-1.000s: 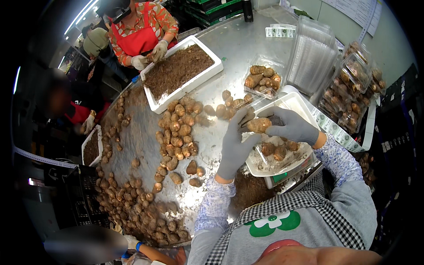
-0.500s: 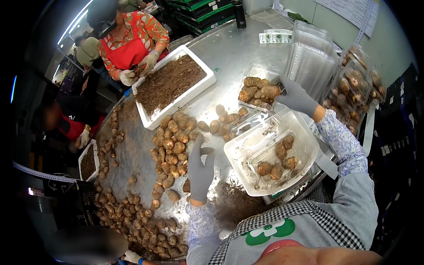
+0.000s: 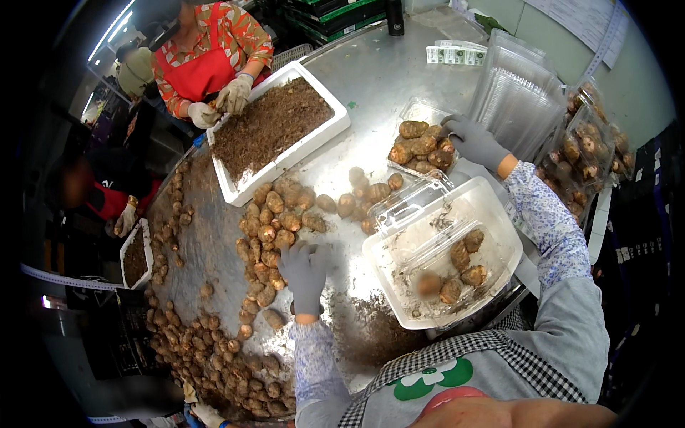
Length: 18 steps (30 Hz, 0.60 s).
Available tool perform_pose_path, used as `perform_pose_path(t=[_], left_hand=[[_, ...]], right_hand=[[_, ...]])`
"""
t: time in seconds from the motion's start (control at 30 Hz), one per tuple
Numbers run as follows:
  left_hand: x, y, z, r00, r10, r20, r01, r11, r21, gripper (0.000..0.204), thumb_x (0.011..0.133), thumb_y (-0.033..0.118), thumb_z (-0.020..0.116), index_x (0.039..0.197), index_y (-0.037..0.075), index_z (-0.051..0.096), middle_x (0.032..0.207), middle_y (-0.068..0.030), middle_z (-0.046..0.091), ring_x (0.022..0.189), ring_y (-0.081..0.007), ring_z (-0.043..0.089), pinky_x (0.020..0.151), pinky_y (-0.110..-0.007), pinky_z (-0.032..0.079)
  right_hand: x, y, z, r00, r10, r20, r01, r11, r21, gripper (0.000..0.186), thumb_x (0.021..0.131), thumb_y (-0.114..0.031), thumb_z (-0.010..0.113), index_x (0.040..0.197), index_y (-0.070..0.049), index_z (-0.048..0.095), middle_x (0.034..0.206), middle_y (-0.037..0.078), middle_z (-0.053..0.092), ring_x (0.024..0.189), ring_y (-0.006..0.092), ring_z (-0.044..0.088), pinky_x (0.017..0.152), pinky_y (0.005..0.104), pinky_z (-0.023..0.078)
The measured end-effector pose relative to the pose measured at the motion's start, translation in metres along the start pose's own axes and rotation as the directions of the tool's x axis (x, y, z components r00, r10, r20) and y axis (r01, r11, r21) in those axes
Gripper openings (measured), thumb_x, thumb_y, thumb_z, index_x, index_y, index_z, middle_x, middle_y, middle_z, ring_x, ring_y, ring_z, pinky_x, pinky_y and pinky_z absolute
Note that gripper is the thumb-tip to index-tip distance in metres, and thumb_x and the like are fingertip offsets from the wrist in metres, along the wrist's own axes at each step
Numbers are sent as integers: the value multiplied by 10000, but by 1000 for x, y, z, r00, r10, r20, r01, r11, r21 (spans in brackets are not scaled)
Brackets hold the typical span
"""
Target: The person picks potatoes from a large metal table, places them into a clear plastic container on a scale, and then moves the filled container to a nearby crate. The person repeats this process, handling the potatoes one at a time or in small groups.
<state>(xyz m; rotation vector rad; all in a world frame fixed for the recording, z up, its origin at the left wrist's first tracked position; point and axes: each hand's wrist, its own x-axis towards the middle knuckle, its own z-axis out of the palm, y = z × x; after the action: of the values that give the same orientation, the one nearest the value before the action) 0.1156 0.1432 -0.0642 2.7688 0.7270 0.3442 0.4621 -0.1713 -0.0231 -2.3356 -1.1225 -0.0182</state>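
Note:
My left hand point(image 3: 305, 277), in a grey glove, reaches to the right edge of the pile of taros point(image 3: 273, 232). Its fingers are apart, their tips at the brown tubers, and I see nothing held. In its grey glove, my right hand point(image 3: 477, 145) is over the right rim of a clear plastic clamshell box point(image 3: 426, 113). Bent fingers touch the taros point(image 3: 422, 145) that fill this box, without closing round one. Between my hands a white plastic tub point(image 3: 492, 282) stands on a scale, with an open clear clamshell point(image 3: 399, 207) and several taros point(image 3: 467, 257) in it.
A white foam box of brown soil point(image 3: 275, 128) stands at the far left, by a co-worker in a red apron point(image 3: 200, 71). Stacked empty clamshells point(image 3: 517, 89) and filled packs point(image 3: 585, 146) line the right side. More taros point(image 3: 207, 349) lie at the near left.
My left hand has moved left and forward from the bare table to the pile's edge. The large taro under my right hand now sits among the others in the clamshell, and that hand's fingers have eased off.

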Motion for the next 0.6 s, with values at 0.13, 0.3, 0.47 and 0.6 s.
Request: perform_pose_path(t=[0.13, 0.3, 0.47, 0.6], left_hand=[[49, 54, -6, 967, 134, -216, -203, 917, -343, 196, 827, 93, 615, 1011, 49, 666, 750, -108, 618, 704, -286, 584, 710, -419, 452], [106, 93, 47, 781, 595, 190, -548, 798, -250, 402, 951, 228, 549, 1341, 131, 549, 1442, -182, 456, 1265, -381, 449, 1070, -539, 355], [134, 114, 97, 577, 778, 249, -798, 601, -28, 417, 921, 297, 571, 1319, 171, 584, 1406, -135, 497, 1302, -374, 443, 1075, -677, 240], [141, 122, 52, 523, 570, 634, -791, 602, 113, 369, 885, 375, 616, 1192, 175, 662, 1240, -81, 570, 1215, -331, 510, 1076, -660, 209]], right_hand=[[-10, -24, -16, 994, 93, -50, -89, 993, 78, 183, 916, -159, 603, 998, 0, 641, 1196, 140, 629, 1063, 296, 626, 914, 379, 491], [-20, -45, -25, 997, 71, 44, -77, 981, 175, 247, 926, -241, 614, 1008, -19, 683, 1022, 116, 666, 953, 273, 635, 881, 364, 491], [-18, -65, -17, 998, 43, 40, -53, 946, 320, 201, 931, -188, 607, 991, -12, 684, 1012, 98, 668, 910, 216, 638, 838, 333, 492], [-28, -57, -18, 994, 103, 37, -109, 924, 368, 204, 937, -182, 611, 1000, -2, 682, 1014, 87, 676, 892, 178, 640, 816, 310, 493]])
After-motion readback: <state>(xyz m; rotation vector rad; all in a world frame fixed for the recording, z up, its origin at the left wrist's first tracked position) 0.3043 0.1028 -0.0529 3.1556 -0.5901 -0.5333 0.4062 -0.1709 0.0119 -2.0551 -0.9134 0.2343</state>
